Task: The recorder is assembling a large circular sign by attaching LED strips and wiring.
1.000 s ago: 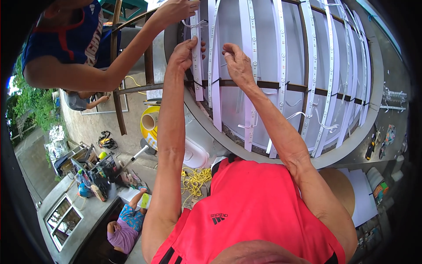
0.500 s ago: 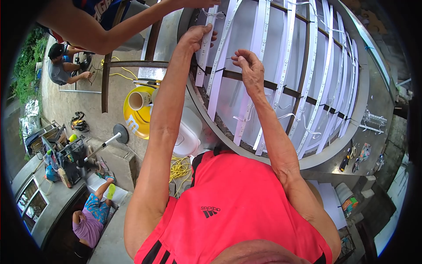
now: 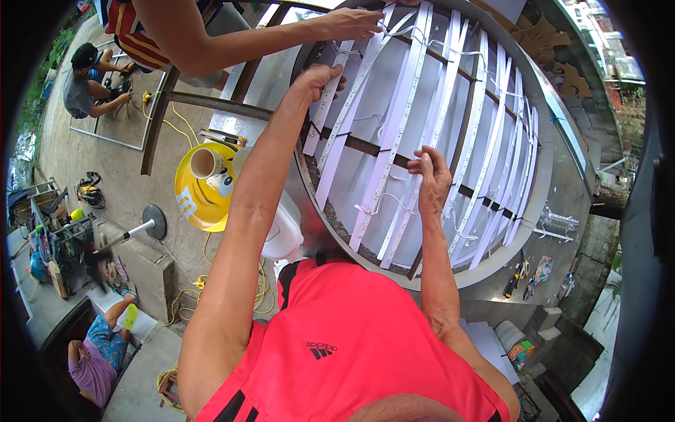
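A large round metal frame (image 3: 529, 232) lies before me, crossed by several white LED strips (image 3: 404, 112) tied to dark bars with black ties. My left hand (image 3: 320, 81) is closed round the leftmost LED strip (image 3: 323, 112), thumb on top and fingers at its far edge. Above the middle strips hovers my right hand (image 3: 434, 181), its fingers loosely bent and apart, with nothing visible in them. Thin white wires (image 3: 390, 195) loop between the strips near it. A co-worker's hand (image 3: 355, 25) reaches in from the upper left to a wire at the strips' far ends.
Left of the frame are a yellow round lid (image 3: 186, 186) with a paper cup (image 3: 206, 164) on it and a white plastic container (image 3: 283, 232). Yellow cord (image 3: 264, 288) lies on the ground. Pliers (image 3: 517, 278) and scissors lie at the right. Two people sit farther left.
My view has shifted, so the frame sits farther left. My right hand has come round with its fingers pointing more upward. My left hand keeps its hold; the co-worker's hand shows more fully.
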Demonstrator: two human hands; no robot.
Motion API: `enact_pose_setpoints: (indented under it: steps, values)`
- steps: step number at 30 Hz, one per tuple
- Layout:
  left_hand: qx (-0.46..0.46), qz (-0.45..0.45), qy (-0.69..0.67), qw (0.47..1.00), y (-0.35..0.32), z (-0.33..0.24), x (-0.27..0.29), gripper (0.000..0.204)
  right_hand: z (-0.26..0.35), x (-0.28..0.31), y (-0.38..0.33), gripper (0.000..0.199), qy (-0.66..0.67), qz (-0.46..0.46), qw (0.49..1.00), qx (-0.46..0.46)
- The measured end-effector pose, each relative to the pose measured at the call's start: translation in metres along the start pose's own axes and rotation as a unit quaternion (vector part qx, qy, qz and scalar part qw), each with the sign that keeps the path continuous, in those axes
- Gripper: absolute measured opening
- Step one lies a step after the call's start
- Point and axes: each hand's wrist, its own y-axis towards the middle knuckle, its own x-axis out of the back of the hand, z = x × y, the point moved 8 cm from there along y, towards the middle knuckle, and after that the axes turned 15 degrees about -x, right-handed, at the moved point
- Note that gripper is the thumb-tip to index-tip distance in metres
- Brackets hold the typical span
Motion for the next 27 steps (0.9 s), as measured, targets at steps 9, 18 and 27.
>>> enact_pose_setpoints:
  steps: [9, 18, 27]
  values:
    - [-0.003, -0.001, 0.008, 1.0, 0.005, 0.001, -0.002, 0.032, -0.023, 0.11, -0.064, 0.024, -0.035, -0.127, 0.991, -0.006]
    - [-0.005, -0.002, 0.001, 1.0, 0.011, 0.005, 0.002, 0.028, -0.007, 0.225, -0.123, 0.031, -0.173, -0.281, 0.94, 0.078]
    - [-0.009, -0.003, 0.001, 1.0, 0.011, 0.002, -0.001, 0.028, -0.116, 0.349, -0.19, 0.044, -0.463, -0.513, 0.72, -0.061]
